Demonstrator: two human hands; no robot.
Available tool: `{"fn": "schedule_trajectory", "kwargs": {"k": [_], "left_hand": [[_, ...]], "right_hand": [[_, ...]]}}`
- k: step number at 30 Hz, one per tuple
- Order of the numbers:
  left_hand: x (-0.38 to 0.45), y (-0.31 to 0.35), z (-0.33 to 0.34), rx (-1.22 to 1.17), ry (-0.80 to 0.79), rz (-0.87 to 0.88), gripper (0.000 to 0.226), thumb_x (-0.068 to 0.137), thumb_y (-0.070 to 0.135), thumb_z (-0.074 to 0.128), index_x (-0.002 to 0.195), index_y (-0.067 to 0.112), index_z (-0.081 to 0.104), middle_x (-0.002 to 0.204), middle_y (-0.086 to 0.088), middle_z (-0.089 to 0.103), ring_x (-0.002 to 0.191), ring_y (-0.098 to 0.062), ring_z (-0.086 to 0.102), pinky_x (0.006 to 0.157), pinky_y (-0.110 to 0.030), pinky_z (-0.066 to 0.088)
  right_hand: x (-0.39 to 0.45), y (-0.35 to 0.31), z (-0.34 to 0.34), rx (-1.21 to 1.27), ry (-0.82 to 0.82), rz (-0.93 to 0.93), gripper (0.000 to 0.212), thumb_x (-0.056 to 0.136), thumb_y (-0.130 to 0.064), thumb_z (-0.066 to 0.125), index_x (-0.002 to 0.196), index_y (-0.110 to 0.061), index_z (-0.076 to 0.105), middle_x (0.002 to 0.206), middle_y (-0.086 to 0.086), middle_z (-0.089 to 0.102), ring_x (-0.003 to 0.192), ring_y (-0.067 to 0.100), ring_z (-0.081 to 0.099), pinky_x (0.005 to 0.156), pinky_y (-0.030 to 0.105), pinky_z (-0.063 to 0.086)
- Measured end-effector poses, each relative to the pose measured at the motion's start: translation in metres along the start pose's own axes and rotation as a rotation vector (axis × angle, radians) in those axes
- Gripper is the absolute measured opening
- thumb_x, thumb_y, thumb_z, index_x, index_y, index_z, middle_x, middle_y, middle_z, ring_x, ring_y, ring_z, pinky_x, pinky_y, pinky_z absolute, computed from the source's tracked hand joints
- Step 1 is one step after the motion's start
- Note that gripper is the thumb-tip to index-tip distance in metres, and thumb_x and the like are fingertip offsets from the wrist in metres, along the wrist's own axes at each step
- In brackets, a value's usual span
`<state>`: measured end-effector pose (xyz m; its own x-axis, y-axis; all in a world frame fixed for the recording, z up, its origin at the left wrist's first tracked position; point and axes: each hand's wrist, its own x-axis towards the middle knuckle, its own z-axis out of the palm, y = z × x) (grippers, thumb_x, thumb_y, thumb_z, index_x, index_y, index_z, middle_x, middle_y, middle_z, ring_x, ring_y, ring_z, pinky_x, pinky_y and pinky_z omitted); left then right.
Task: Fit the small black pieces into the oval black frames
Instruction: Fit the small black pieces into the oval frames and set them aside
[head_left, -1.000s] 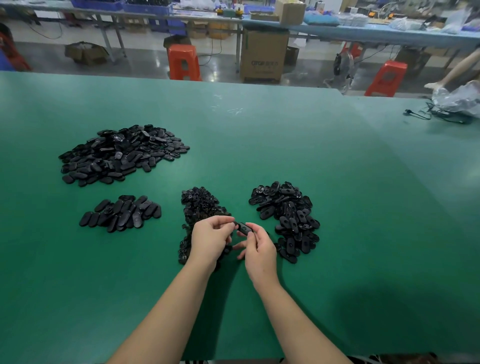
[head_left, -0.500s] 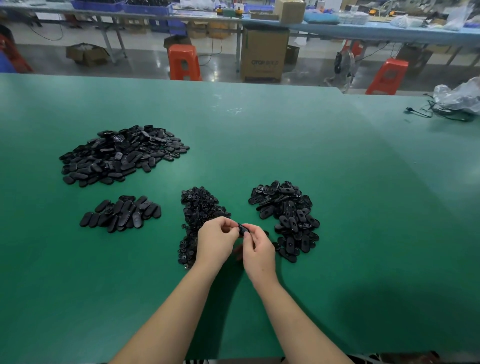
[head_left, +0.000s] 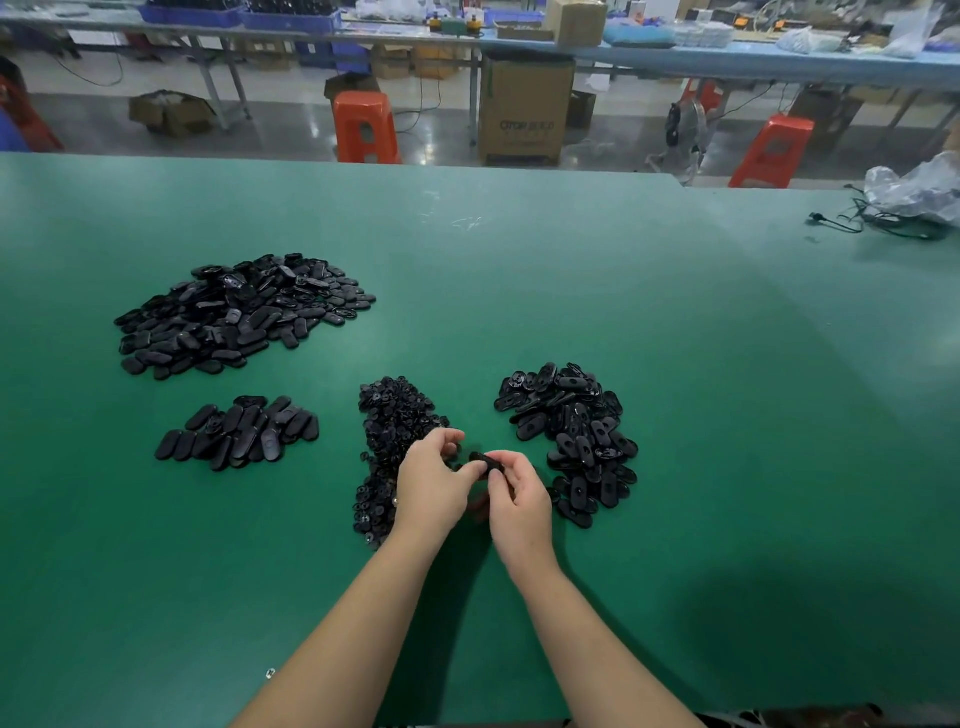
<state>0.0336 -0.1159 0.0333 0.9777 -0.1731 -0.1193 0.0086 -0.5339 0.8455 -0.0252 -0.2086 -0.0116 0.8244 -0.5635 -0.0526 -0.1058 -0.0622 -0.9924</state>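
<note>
From the head camera I see a wide green table (head_left: 675, 364) filling most of the view. Beyond its far edge lies a grey workshop floor with two orange stools (head_left: 366, 127), a tall cardboard box (head_left: 522, 106) between them, and a long blue bench (head_left: 675, 57) loaded with cartons and blue bins (head_left: 234, 13) (what the bins hold I cannot make out). At the table's far right a crumpled plastic bag (head_left: 919, 189) sits by a black cable (head_left: 852, 224).

Four black piles lie on the green. Far left is the largest heap of oval pieces (head_left: 234, 314); nearer me, below it, a smaller group of ovals (head_left: 239, 434). In the middle is a narrow heap of small black pieces (head_left: 389, 431), and to its right, apart from it, a heap of oval black frames (head_left: 571, 436) with holes in their middles.

My left hand (head_left: 431, 483) hovers over the near part of the small-piece heap, fingers curled, thumb tip against one oval frame (head_left: 485, 462) held between the two hands. My right hand (head_left: 517, 493) grasps that same frame with thumb and fingers curled round it, just left of the frame heap. Whether a small piece already sits in it I cannot tell.
</note>
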Motion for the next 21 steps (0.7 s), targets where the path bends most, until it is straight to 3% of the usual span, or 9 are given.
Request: {"fn": "schedule_trajectory", "kwargs": {"k": [3, 6, 14, 21], "left_hand": [[0.0040, -0.0036, -0.0042, -0.053, -0.090, -0.001, 0.010, 0.081, 0.023, 0.082, 0.084, 0.027, 0.073, 0.075, 0.008, 0.072, 0.067, -0.007, 0.062, 0.063, -0.022, 0.048], [0.0071, -0.0066, -0.0093, -0.091, -0.124, 0.000, 0.008, 0.082, 0.019, 0.082, 0.079, 0.025, 0.077, 0.068, 0.008, 0.073, 0.056, -0.004, 0.058, 0.062, -0.029, 0.053], [0.0069, -0.0088, -0.0088, -0.018, -0.128, 0.038, 0.006, 0.087, 0.021, 0.076, 0.082, 0.024, 0.077, 0.065, 0.008, 0.070, 0.054, -0.005, 0.057, 0.062, -0.033, 0.055], [0.0035, -0.0039, -0.0075, 0.084, -0.119, 0.099, 0.011, 0.086, 0.022, 0.073, 0.078, 0.030, 0.072, 0.069, 0.014, 0.070, 0.058, 0.006, 0.059, 0.055, -0.010, 0.039]], "right_hand": [[-0.0009, -0.0010, -0.0007, 0.038, -0.024, 0.016, 0.015, 0.101, -0.013, 0.054, 0.099, -0.025, 0.063, 0.085, -0.005, 0.071, 0.068, 0.010, 0.062, 0.063, 0.032, 0.054], [-0.0017, -0.0028, -0.0017, 0.070, -0.053, 0.005, 0.012, 0.102, -0.013, 0.054, 0.101, -0.020, 0.063, 0.069, -0.003, 0.064, 0.054, 0.011, 0.053, 0.053, 0.030, 0.047], [-0.0003, -0.0022, -0.0031, 0.023, -0.083, 0.010, 0.015, 0.104, -0.012, 0.051, 0.099, -0.022, 0.061, 0.061, -0.009, 0.062, 0.050, 0.007, 0.051, 0.050, 0.026, 0.047], [0.0021, -0.0005, -0.0024, 0.009, -0.066, 0.040, 0.015, 0.103, -0.012, 0.052, 0.100, -0.022, 0.063, 0.071, -0.006, 0.068, 0.049, 0.010, 0.052, 0.050, 0.031, 0.048]]}}
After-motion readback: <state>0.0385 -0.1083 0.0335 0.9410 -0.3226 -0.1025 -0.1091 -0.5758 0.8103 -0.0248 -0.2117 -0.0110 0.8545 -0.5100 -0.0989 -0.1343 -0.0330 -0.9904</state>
